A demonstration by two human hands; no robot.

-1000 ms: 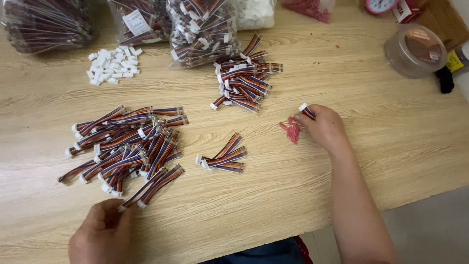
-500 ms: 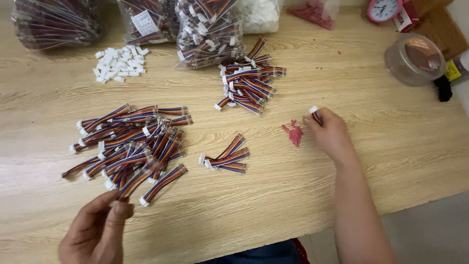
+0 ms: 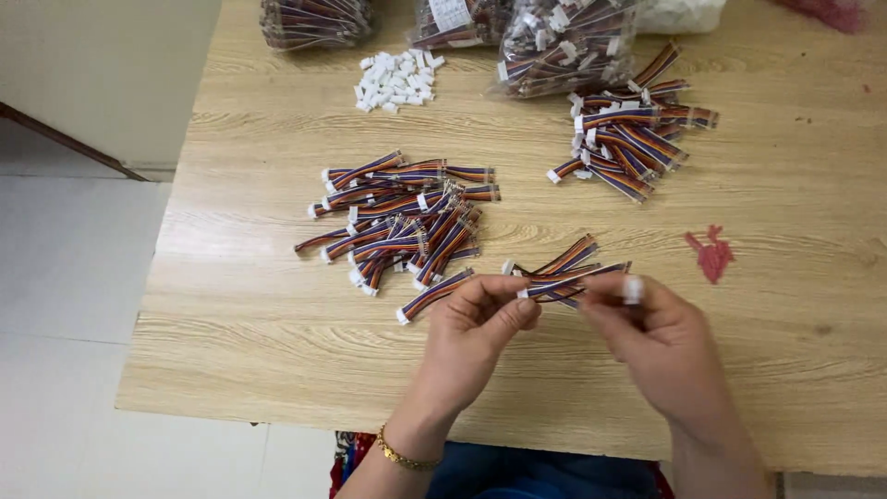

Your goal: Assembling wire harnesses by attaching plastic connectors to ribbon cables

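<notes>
Striped ribbon cable (image 3: 565,282) stretched between both hands (image 3: 564,319), fingertips pinching its ends.

Cable pile (image 3: 402,220) lies left of hands (image 3: 564,323), on table (image 3: 785,370).

Cut off by the top edge: three clear bags of ribbon cables (image 3: 564,42) (white connector (image 3: 633,289) blurred between fingertips).
</notes>
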